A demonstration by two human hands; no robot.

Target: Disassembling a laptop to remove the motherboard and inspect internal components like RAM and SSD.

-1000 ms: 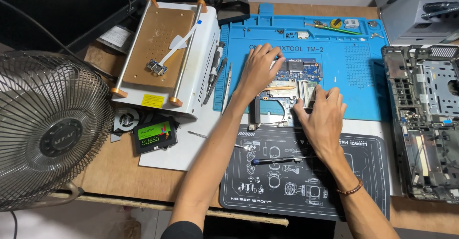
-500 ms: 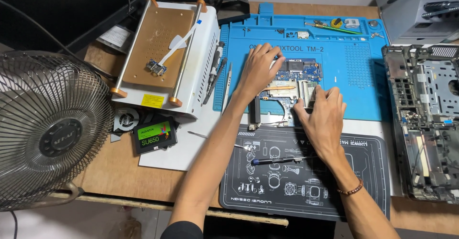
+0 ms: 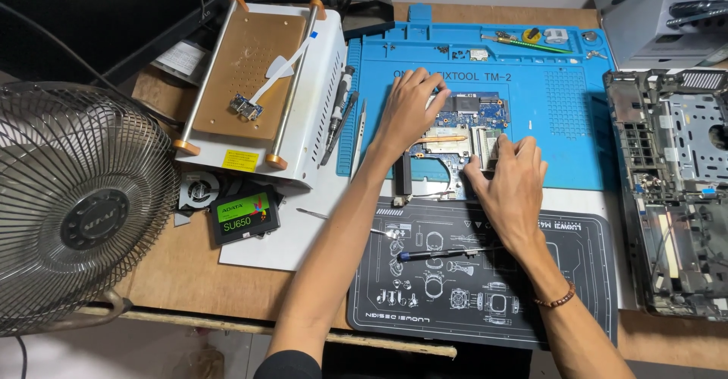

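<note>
While both hands press on the circuit board (image 3: 462,132), which lies on the blue mat (image 3: 561,106), the head view matches the pictures from a moment ago: nothing has shifted. Left hand (image 3: 408,110) lies flat, fingers spread on the board's upper left. Right hand (image 3: 512,178) rests on its lower right edge, fingers together; whether it grips anything cannot be told. A screwdriver (image 3: 440,254) lies untouched on the black mat (image 3: 546,303).

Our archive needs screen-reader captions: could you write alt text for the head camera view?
Seen from above, a person's left hand and right hand press on a blue laptop circuit board lying on a blue repair mat. A screwdriver lies on a black mat nearer the person; a fan stands left, a stripped laptop chassis right.
</note>
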